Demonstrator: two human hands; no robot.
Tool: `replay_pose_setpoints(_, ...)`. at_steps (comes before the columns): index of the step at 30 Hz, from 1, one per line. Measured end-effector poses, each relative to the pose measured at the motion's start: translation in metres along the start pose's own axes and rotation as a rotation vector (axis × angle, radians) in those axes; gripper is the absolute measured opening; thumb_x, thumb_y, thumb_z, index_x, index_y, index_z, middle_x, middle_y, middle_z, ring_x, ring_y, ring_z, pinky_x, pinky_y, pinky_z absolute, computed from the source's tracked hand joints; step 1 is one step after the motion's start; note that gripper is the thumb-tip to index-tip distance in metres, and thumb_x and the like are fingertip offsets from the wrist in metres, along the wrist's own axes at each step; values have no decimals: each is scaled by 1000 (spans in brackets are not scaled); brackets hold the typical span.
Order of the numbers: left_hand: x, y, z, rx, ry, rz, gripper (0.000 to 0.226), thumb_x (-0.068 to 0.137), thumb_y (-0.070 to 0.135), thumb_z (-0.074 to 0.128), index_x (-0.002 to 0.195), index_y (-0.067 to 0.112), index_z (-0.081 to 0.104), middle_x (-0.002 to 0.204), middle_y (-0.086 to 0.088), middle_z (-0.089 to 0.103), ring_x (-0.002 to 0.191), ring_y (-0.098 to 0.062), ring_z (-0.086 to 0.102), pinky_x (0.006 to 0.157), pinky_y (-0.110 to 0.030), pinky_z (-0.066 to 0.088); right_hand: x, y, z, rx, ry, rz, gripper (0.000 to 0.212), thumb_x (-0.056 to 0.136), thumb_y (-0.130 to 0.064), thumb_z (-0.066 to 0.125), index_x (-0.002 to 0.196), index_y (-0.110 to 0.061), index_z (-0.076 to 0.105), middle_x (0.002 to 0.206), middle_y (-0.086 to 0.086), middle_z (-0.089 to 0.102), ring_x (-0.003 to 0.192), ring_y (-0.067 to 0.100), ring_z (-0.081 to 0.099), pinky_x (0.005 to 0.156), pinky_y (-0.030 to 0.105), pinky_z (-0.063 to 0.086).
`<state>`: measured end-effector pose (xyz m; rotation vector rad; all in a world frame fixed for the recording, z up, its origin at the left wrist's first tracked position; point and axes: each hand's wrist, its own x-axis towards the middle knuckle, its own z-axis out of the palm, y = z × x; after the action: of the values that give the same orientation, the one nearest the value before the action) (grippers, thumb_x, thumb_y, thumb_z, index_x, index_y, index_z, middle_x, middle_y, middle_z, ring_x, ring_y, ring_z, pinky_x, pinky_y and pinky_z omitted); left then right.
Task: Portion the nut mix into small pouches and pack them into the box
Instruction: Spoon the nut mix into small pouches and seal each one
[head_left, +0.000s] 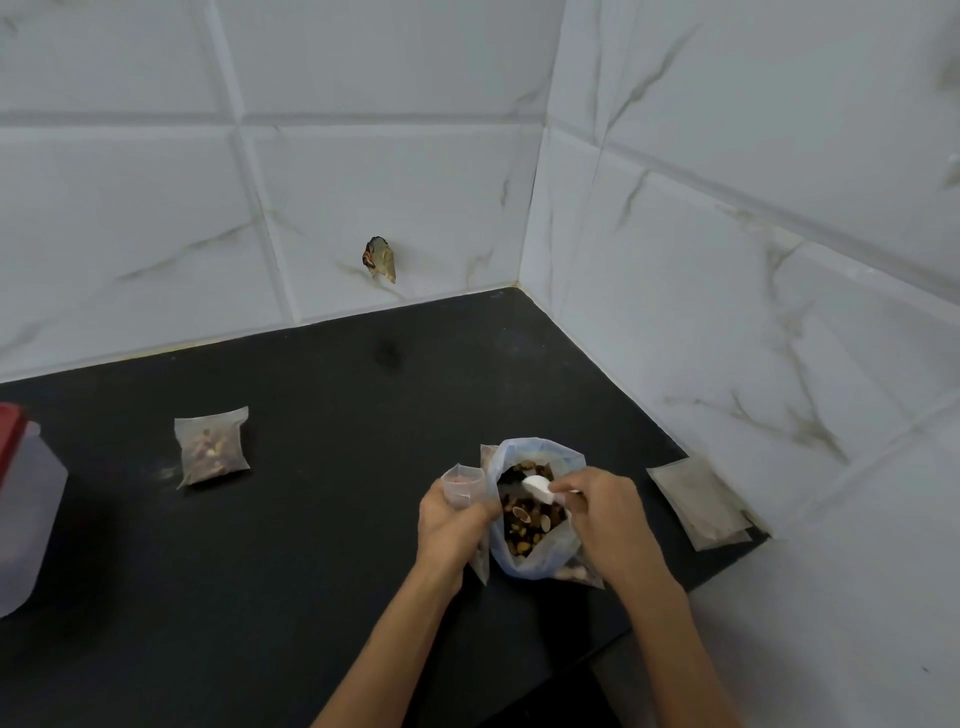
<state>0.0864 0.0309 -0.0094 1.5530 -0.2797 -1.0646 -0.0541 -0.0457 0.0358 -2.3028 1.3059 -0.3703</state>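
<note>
Portioning was judged barely begun: one filled pouch (212, 446) lay left of the nut bag (535, 506); the left hand (451, 525) gripped an open pouch (462, 486), the right hand (605, 506) pinched a white scoop (540, 488); boxing remained.

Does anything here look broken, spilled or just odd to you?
One thing: the tiled wall has a ragged hole just above the dark counter, with something brownish stuffed in or showing through. Nothing looks spilled; the nut mix sits inside the big bag, and the filled pouch lies flat.
</note>
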Motion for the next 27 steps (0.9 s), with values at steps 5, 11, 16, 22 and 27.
replay_pose_setpoints(5,-4,-8,0,74,24,-29,62,49,20,75,108,11,62,99,-9,70,93,-23,69,83,-46,58,7,-13,8,-126,-72,224,29,93,-18,55,122,-20,60,114,3,61,104,16,59,90,29,51)
replay_pose_setpoints(11,-6,-9,0,-18,20,-38,35,71,-4,68,104,5,62,96,-14,70,90,-24,69,75,-37,59,9,-12,18,-10,49,280,16,93,-20,53,91,-16,68,88,1,66,76,8,61,65,20,52)
replay_pose_setpoints(16,-8,-10,5,-79,16,-35,30,74,-6,66,102,4,63,95,-16,71,89,-26,70,80,-43,59,9,-6,18,122,-4,385,16,90,-17,55,81,-11,66,81,5,66,71,11,63,64,26,56)
replay_pose_setpoints(22,-10,-8,7,-82,-49,13,41,68,-1,67,109,1,61,96,-18,71,90,-29,71,73,-39,58,6,-15,25,217,14,377,14,91,-14,56,89,-13,70,79,-6,60,70,6,56,63,18,48)
replay_pose_setpoints(27,-11,-10,7,-121,-36,13,40,74,-6,65,113,1,60,102,-21,69,95,-32,69,75,-40,58,14,-9,10,437,-103,689,12,83,-13,64,93,-8,68,79,4,62,68,12,57,57,24,48)
